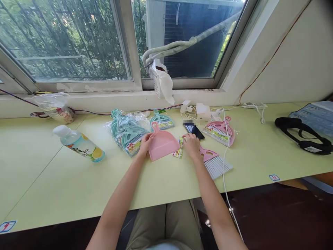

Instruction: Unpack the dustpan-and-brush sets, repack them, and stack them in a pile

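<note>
A pink dustpan [163,144] lies in front of me, its handle pointing to the window. My left hand [145,143] grips its left edge, fingers closed on the rim. Just right of the pan is a small yellow-green printed label card [178,150]. My right hand [191,144] has its curled fingers at the card's upper right edge and appears to pinch it. Beneath my right wrist and beside it lies a pink hand brush [217,165] with pale bristles; part of its handle is hidden by the hand.
Bagged green dustpan sets [130,133] and another green set [161,119] lie behind the left hand. A drink bottle [80,144] lies left. A phone [194,131], a wrapped pink set [221,131] and a white cable [225,180] are right; a black headset strap [304,137] lies farther right.
</note>
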`<control>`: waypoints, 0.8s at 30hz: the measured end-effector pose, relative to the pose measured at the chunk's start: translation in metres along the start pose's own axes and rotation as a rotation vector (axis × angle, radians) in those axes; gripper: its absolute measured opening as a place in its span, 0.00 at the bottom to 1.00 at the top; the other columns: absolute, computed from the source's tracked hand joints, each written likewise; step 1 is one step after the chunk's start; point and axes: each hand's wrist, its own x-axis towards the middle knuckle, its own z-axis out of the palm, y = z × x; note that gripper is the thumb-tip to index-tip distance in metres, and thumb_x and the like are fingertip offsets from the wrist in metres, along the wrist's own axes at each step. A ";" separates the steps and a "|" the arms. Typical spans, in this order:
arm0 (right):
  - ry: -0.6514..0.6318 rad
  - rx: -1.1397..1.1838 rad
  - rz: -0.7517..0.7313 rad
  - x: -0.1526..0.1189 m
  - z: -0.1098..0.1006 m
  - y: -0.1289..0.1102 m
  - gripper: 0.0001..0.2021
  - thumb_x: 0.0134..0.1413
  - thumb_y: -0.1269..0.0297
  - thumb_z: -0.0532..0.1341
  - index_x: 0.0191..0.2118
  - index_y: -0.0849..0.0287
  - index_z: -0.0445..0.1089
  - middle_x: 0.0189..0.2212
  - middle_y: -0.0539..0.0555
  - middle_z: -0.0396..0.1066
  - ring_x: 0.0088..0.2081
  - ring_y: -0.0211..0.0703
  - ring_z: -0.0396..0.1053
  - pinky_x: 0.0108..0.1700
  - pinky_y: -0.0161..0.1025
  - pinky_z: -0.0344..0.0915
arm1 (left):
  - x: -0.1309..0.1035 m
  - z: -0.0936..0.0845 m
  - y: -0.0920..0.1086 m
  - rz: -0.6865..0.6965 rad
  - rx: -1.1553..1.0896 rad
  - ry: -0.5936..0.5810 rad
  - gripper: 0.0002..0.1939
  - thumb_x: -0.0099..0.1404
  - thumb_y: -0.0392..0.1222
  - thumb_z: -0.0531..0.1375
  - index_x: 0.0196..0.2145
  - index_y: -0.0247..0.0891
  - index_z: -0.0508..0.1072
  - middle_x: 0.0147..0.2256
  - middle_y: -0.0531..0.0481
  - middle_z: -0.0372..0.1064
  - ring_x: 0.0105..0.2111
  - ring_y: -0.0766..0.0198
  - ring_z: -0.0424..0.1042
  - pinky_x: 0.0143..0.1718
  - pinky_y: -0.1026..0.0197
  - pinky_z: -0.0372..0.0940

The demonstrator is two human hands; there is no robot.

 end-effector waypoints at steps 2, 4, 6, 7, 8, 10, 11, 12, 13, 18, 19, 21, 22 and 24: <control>0.073 -0.055 0.118 -0.006 -0.018 0.007 0.12 0.59 0.67 0.50 0.44 0.57 0.69 0.43 0.59 0.69 0.45 0.49 0.63 0.42 0.42 0.56 | 0.002 0.000 -0.001 0.013 0.028 0.001 0.22 0.56 0.51 0.59 0.45 0.36 0.71 0.45 0.43 0.70 0.44 0.56 0.69 0.44 0.57 0.62; 0.066 -0.110 0.247 -0.018 -0.035 0.019 0.12 0.59 0.66 0.52 0.45 0.57 0.69 0.42 0.59 0.70 0.44 0.50 0.64 0.40 0.41 0.56 | 0.004 0.000 -0.001 0.030 0.056 -0.001 0.21 0.56 0.51 0.59 0.44 0.36 0.72 0.44 0.43 0.71 0.44 0.56 0.69 0.45 0.57 0.62; -0.042 -0.182 0.291 -0.035 -0.049 0.035 0.11 0.57 0.63 0.55 0.42 0.58 0.71 0.40 0.61 0.71 0.43 0.52 0.66 0.40 0.42 0.57 | 0.005 0.002 -0.001 0.034 0.061 -0.015 0.21 0.56 0.51 0.59 0.43 0.36 0.73 0.43 0.43 0.71 0.44 0.56 0.69 0.44 0.58 0.62; -0.097 -0.222 0.283 -0.043 -0.054 0.044 0.11 0.56 0.64 0.56 0.42 0.58 0.71 0.40 0.61 0.71 0.43 0.52 0.66 0.40 0.42 0.57 | 0.005 0.004 0.000 0.033 0.052 -0.028 0.21 0.56 0.51 0.59 0.44 0.36 0.73 0.44 0.43 0.72 0.43 0.55 0.69 0.43 0.58 0.62; -0.140 -0.252 0.271 -0.050 -0.057 0.053 0.11 0.55 0.67 0.56 0.43 0.58 0.72 0.39 0.61 0.71 0.43 0.52 0.66 0.40 0.43 0.57 | 0.005 0.005 0.001 0.031 0.040 -0.043 0.22 0.56 0.51 0.59 0.44 0.36 0.73 0.44 0.43 0.72 0.43 0.55 0.69 0.42 0.58 0.62; -0.205 -0.266 0.242 -0.059 -0.059 0.070 0.12 0.54 0.69 0.55 0.43 0.57 0.72 0.39 0.60 0.72 0.42 0.51 0.67 0.40 0.43 0.57 | 0.003 0.006 0.003 0.015 0.016 -0.085 0.23 0.56 0.53 0.59 0.45 0.36 0.74 0.42 0.44 0.73 0.42 0.55 0.69 0.41 0.59 0.62; -0.227 -0.246 0.221 -0.061 -0.058 0.077 0.13 0.53 0.70 0.55 0.43 0.56 0.72 0.39 0.59 0.72 0.42 0.50 0.67 0.40 0.42 0.57 | 0.002 0.006 0.005 0.001 0.009 -0.109 0.23 0.56 0.54 0.59 0.44 0.36 0.75 0.41 0.44 0.73 0.40 0.55 0.70 0.40 0.59 0.63; -0.245 -0.204 0.195 -0.061 -0.057 0.083 0.12 0.53 0.69 0.56 0.42 0.56 0.72 0.40 0.58 0.72 0.42 0.48 0.68 0.41 0.41 0.57 | 0.001 0.007 0.006 -0.016 0.008 -0.134 0.24 0.56 0.55 0.59 0.43 0.35 0.75 0.39 0.44 0.74 0.39 0.55 0.70 0.39 0.59 0.62; -0.260 -0.149 0.167 -0.060 -0.056 0.089 0.11 0.53 0.68 0.56 0.41 0.56 0.72 0.40 0.57 0.72 0.42 0.46 0.68 0.40 0.39 0.58 | -0.001 0.007 0.008 -0.031 0.012 -0.159 0.24 0.56 0.56 0.58 0.42 0.35 0.76 0.38 0.44 0.74 0.37 0.56 0.70 0.37 0.59 0.62; -0.195 -0.077 0.050 -0.049 -0.054 0.104 0.13 0.53 0.67 0.57 0.44 0.56 0.71 0.45 0.55 0.70 0.48 0.45 0.65 0.45 0.38 0.58 | -0.005 0.007 0.011 -0.058 0.008 -0.192 0.25 0.56 0.57 0.58 0.41 0.34 0.76 0.37 0.44 0.74 0.36 0.57 0.70 0.35 0.60 0.62; -0.192 -0.094 0.041 -0.048 -0.054 0.105 0.13 0.53 0.68 0.57 0.45 0.56 0.70 0.46 0.55 0.70 0.49 0.46 0.64 0.45 0.39 0.58 | -0.006 0.007 0.011 -0.058 -0.001 -0.194 0.25 0.56 0.57 0.58 0.42 0.34 0.76 0.38 0.44 0.73 0.36 0.57 0.70 0.35 0.60 0.62; -0.227 -0.114 0.051 -0.046 -0.054 0.107 0.12 0.53 0.68 0.57 0.43 0.57 0.71 0.43 0.56 0.71 0.47 0.47 0.66 0.44 0.39 0.58 | -0.005 0.007 0.011 -0.046 -0.009 -0.204 0.24 0.56 0.56 0.58 0.42 0.35 0.76 0.38 0.44 0.73 0.37 0.57 0.70 0.36 0.60 0.62; -0.255 -0.109 0.065 -0.045 -0.054 0.108 0.11 0.52 0.68 0.57 0.41 0.57 0.72 0.41 0.56 0.72 0.45 0.47 0.67 0.43 0.40 0.58 | -0.005 0.006 0.010 -0.035 -0.007 -0.206 0.24 0.56 0.56 0.58 0.42 0.35 0.76 0.38 0.44 0.73 0.37 0.57 0.70 0.36 0.60 0.62; -0.296 -0.058 0.091 -0.044 -0.053 0.110 0.08 0.51 0.68 0.58 0.37 0.59 0.73 0.38 0.56 0.73 0.43 0.47 0.68 0.42 0.40 0.59 | -0.005 0.006 0.010 -0.013 0.004 -0.209 0.23 0.56 0.56 0.58 0.41 0.35 0.76 0.38 0.45 0.73 0.37 0.57 0.70 0.36 0.60 0.62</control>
